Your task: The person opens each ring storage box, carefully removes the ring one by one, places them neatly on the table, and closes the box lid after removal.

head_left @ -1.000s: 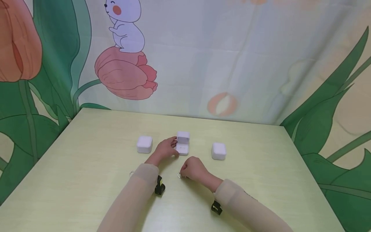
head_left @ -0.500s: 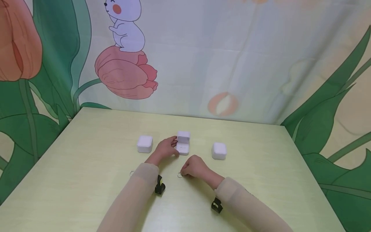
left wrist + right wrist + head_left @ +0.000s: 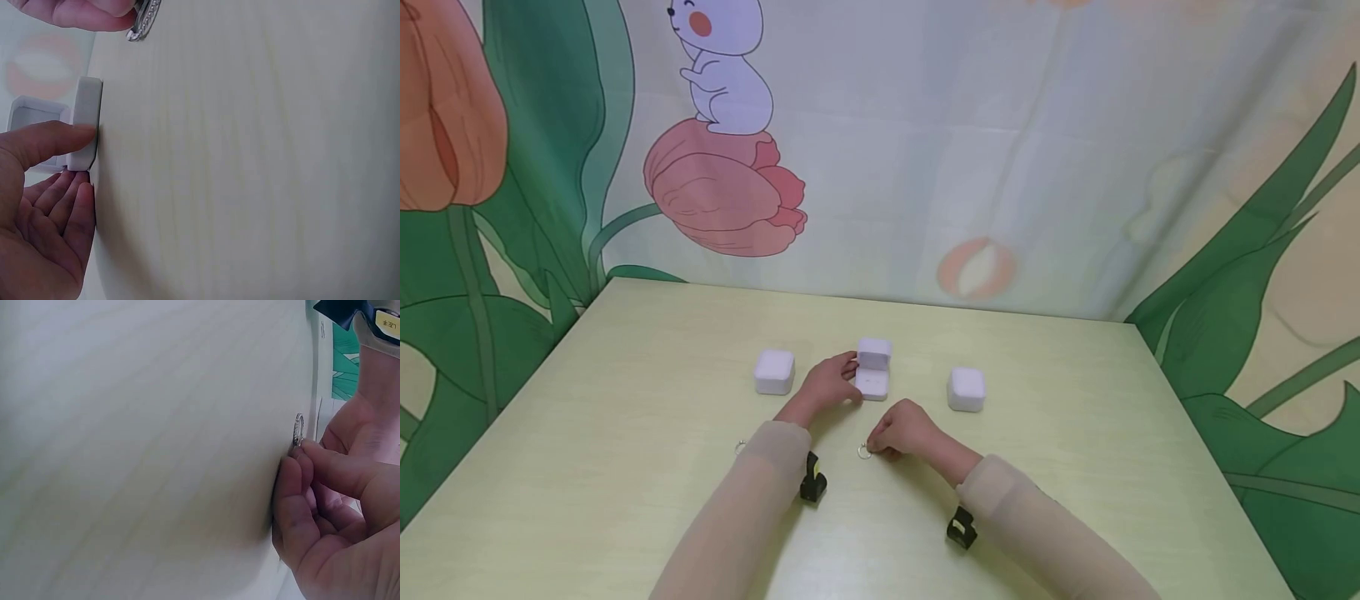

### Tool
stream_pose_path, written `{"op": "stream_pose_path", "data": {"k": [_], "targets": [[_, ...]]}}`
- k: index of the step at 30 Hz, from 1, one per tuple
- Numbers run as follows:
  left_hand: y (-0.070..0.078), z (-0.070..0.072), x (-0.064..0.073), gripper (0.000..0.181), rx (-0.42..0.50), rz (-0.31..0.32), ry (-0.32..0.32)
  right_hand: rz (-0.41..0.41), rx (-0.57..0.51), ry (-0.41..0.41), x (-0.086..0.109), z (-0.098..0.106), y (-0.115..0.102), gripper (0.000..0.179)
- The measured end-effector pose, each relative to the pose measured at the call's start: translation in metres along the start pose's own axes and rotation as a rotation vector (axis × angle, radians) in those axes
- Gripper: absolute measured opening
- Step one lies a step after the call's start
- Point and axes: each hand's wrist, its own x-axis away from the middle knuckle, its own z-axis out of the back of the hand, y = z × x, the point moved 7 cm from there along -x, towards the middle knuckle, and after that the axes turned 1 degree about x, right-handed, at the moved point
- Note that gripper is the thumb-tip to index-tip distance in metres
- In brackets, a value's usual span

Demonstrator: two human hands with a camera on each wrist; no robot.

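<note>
Silver ring (image 3: 864,452), in the head view, is at the fingertips of the right hand (image 3: 906,432), about midway between the left and right edges of the surface (image 3: 1075,433). That hand's thumb and index finger are pinched together on it. Farther toward the far edge, the left hand (image 3: 827,385) holds an open white ring box (image 3: 872,383) at its left side and near corner, the fingers partly spread; the lid stands up on the far side. One closed white box (image 3: 774,372) sits toward the left edge, another closed box (image 3: 966,389) toward the right edge. A second ring (image 3: 741,447) lies just beside the left sleeve (image 3: 741,500), partly hidden by it. In the left wrist view, the left thumb lies across the front of the open box's base, with the fingers curved at its side; the pinched ring shows a row of small stones. In the right wrist view, the ring is upright between thumb and index finger, the other fingers curled in against the surface; whether the ring touches the surface I cannot tell.
</note>
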Motion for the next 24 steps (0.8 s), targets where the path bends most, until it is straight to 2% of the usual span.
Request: {"op": "stream_pose_path", "data": {"k": [6, 13, 17, 24], "targets": [[0.001, 0.001, 0.002, 0.09, 0.003, -0.005, -0.01, 0.002, -0.092, -0.033, 0.001, 0.0, 0.003, 0.012], [0.001, 0.003, 0.001, 0.091, -0.004, -0.023, -0.009, -0.019, -0.322, -0.136, 0.001, 0.001, 0.01, 0.02], [0.001, 0.003, 0.001, 0.091, 0.005, -0.025, -0.012, 0.009, -0.402, -0.195, 0.002, 0.002, 0.012, 0.024], [-0.002, 0.001, -0.001, 0.091, 0.02, -0.019, -0.016, 0.045, -0.492, -0.196, 0.003, 0.008, 0.016, 0.032]]}}
